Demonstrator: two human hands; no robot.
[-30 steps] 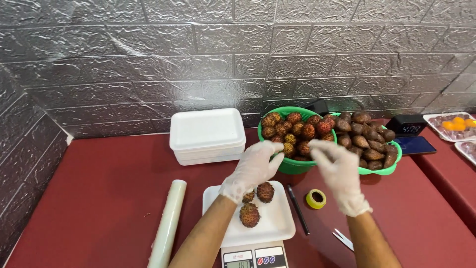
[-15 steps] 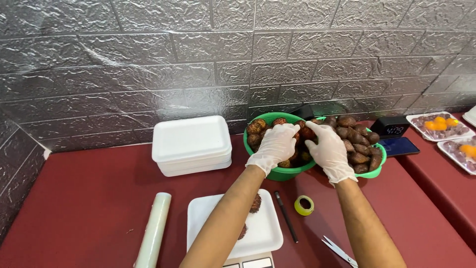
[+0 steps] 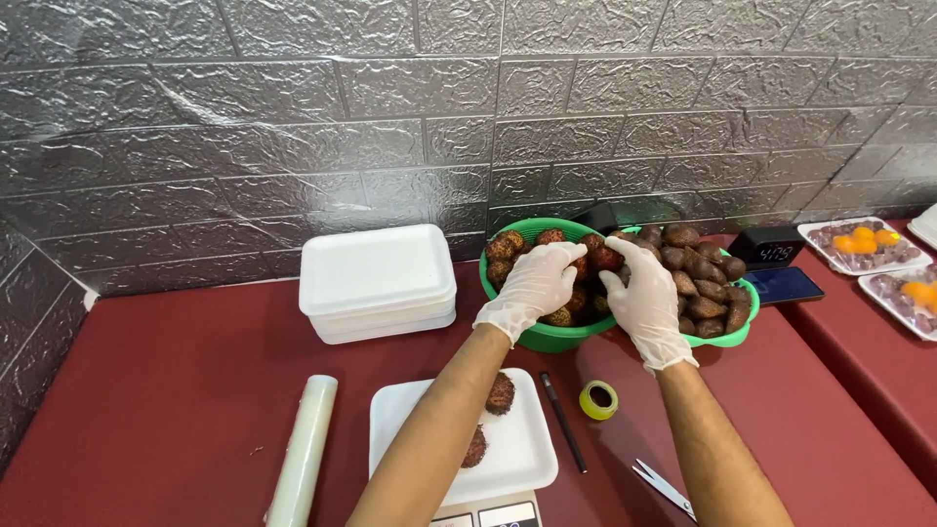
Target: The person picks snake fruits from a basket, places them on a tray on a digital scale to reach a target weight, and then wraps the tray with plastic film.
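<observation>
Right now both my gloved hands are down in the green bowl point(image 3: 547, 337) of reddish-brown scaly fruit point(image 3: 508, 244). My left hand point(image 3: 537, 285) lies curled over the pile, fingers bent down among the pieces; whether they have closed on one I cannot tell, since the glove hides what is under them. My right hand point(image 3: 644, 298) sits just beside it, fingers spread and resting on the fruit near the middle of the bowl, pinching nothing that I can see. The two hands nearly touch, I judge because they are sorting through the same patch of the heap.

A second green bowl point(image 3: 727, 337), with darker brown fruit, touches the first on the right. Nearer to me, under my left forearm, a white foam tray point(image 3: 532, 459) rests on a scale with two fruits point(image 3: 500, 393) already on it, placed close, I think, so a piece travels only a short way. Beside the tray lie a black pen point(image 3: 564, 423), a small roll of yellow tape point(image 3: 598, 400) and scissors point(image 3: 664, 486); a roll of clear film point(image 3: 305, 449) lies to the left, and a stack of white trays point(image 3: 376, 283) waits behind.
</observation>
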